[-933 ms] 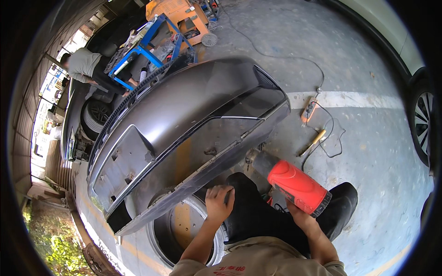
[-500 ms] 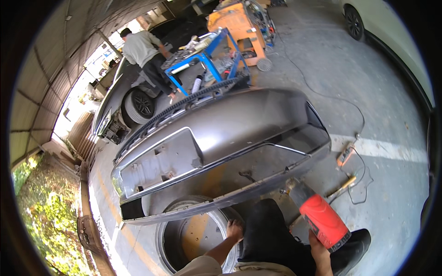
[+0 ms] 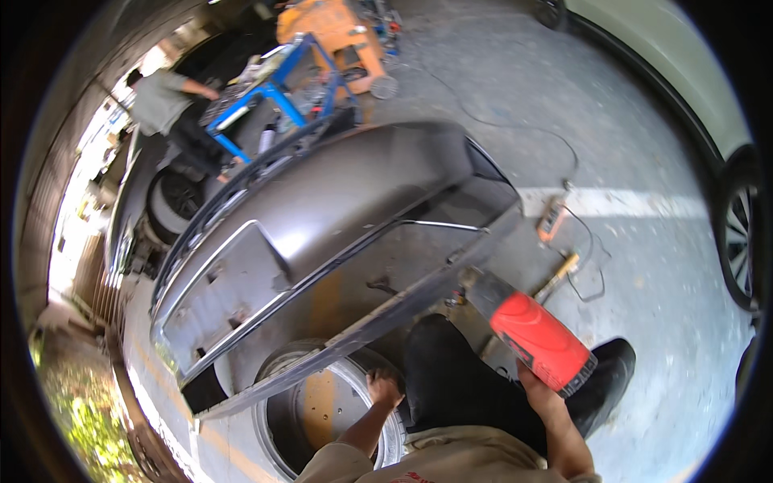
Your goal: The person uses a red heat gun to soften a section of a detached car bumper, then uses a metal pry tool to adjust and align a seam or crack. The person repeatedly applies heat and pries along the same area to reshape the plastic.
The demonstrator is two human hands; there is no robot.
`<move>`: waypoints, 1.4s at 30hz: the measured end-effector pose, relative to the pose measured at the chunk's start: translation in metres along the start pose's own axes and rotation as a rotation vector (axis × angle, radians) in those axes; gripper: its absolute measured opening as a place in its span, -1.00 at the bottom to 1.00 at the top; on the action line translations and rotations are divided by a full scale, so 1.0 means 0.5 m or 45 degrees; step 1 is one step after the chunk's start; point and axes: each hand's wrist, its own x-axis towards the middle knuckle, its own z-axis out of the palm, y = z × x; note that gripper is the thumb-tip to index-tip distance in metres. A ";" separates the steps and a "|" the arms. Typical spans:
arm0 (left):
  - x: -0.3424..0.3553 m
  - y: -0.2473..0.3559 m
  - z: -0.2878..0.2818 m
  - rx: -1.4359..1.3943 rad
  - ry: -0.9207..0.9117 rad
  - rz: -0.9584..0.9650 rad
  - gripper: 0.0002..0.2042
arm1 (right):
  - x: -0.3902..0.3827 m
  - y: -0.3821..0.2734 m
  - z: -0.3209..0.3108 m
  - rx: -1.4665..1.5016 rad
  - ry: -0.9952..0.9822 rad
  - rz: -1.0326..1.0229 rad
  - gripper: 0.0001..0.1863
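Note:
A red heat gun [image 3: 541, 342] with a dark nozzle is in my right hand [image 3: 541, 392], fingers closed round its handle, which the body partly hides. The nozzle tip reaches the lower edge of a dark grey car bumper [image 3: 354, 185]; whether they touch, I cannot tell. My left hand [image 3: 385, 388] is down on a tyre [image 3: 259, 431] lying flat on the floor. Its fingers look curled over the tyre's edge, though the tips are hard to see. The bumper stretches across in front of my knees, its near edge passing over part of the tyre.
An orange power socket [image 3: 551, 219] on a cable and a hammer-like tool with a wooden handle [image 3: 557, 275] lie to the right. Farther back stand a blue cart [image 3: 278, 97], an orange cabinet [image 3: 326, 36] and another person [image 3: 165, 105]. A pale car [image 3: 684, 72] borders the right side.
The view has shifted, so the bumper and background sit farther left. The heat gun's nozzle now overlaps the bumper's edge. My left hand stays at the tyre. The other person's arm reaches toward the cart.

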 end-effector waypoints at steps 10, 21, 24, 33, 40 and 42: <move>0.009 0.007 -0.019 -0.129 0.302 0.076 -0.76 | 0.037 -0.030 -0.054 0.789 0.048 0.173 -0.59; 0.006 0.003 -0.017 -0.128 0.317 0.082 -0.73 | 0.032 -0.021 -0.038 0.888 0.076 0.243 -0.58; 0.007 0.002 -0.014 -0.116 0.310 0.077 -0.73 | 0.038 -0.021 -0.049 0.869 0.060 0.237 -0.58; 0.007 0.011 -0.036 -0.146 0.303 0.066 -0.73 | 0.089 -0.024 -0.062 0.869 0.190 0.264 -0.73; 0.009 0.008 -0.028 -0.126 0.377 0.115 -0.75 | 0.097 0.001 -0.051 0.778 0.177 0.368 -0.71; 0.008 0.008 -0.031 -0.131 0.395 0.120 -0.75 | 0.096 0.007 -0.049 0.770 0.188 0.373 -0.70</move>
